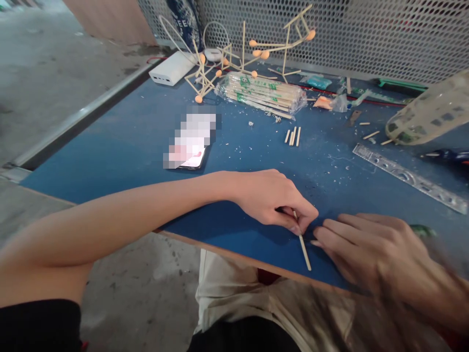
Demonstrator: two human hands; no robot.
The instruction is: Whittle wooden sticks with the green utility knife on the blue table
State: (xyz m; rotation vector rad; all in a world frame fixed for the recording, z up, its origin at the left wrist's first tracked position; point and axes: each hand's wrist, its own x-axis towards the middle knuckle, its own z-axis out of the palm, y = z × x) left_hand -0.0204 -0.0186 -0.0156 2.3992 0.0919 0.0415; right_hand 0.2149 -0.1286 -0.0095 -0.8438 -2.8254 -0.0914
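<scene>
My left hand (pixel 269 198) is closed, pinching a thin wooden stick (pixel 305 255) between thumb and fingers near the table's front edge. The stick slants toward me, its lower end sticking out below the fingertips. Close by on the right, my right hand (pixel 370 244) is closed and partly smeared by motion. A green-handled tool (pixel 423 231) shows behind its knuckles, and a thin dark tip reaches the stick from its fingers. Most of the tool is hidden. Several short cut sticks (pixel 293 136) lie farther back on the blue table (pixel 120 132).
A lit phone (pixel 192 142) lies left of centre. Behind are a white power bank (pixel 173 68), stick frames with orange joints (pixel 256 53) and a bag of sticks (pixel 262 93). To the right are a clear ruler (pixel 410 177), a plastic bottle (pixel 428 110) and a dark blue tool (pixel 450 156).
</scene>
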